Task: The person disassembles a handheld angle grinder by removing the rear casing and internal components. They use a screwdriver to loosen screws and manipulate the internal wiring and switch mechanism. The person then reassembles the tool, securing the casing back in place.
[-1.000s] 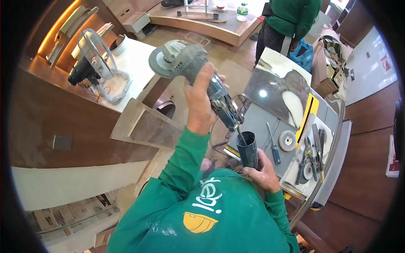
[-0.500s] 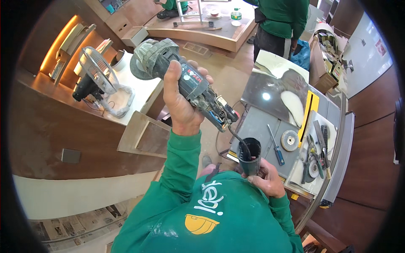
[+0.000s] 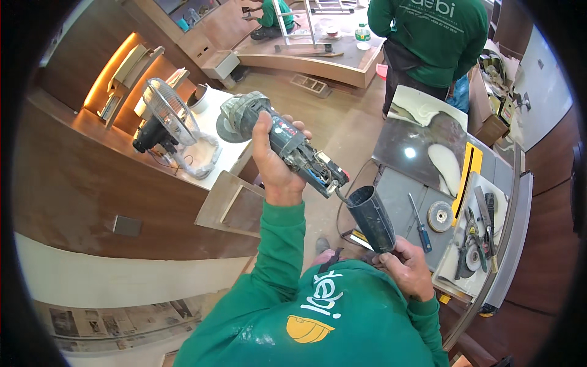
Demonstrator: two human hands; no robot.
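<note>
My left hand is wrapped round the body of a dusty angle grinder, raised in front of me with its disc end up to the left. The grinder's rear end is bare, with wires and inner parts showing. A dark cord runs from there into a black tubular housing cover, whose open mouth faces the grinder, apart from it. My right hand pinches the cover's lower end or the cord there; the fingertips are partly hidden. Nearest on the right lie a blue-handled screwdriver and a round abrasive disc.
On the right, a grey table bears a dark glossy panel, a yellow strip and a board with several hand tools. A fan stands on the left counter. A co-worker stands ahead; another sits by a ladder.
The cover has tilted, its mouth swinging toward the grinder's bare end, and more of its side shows. The whole view has shifted. Both hands keep their holds.
</note>
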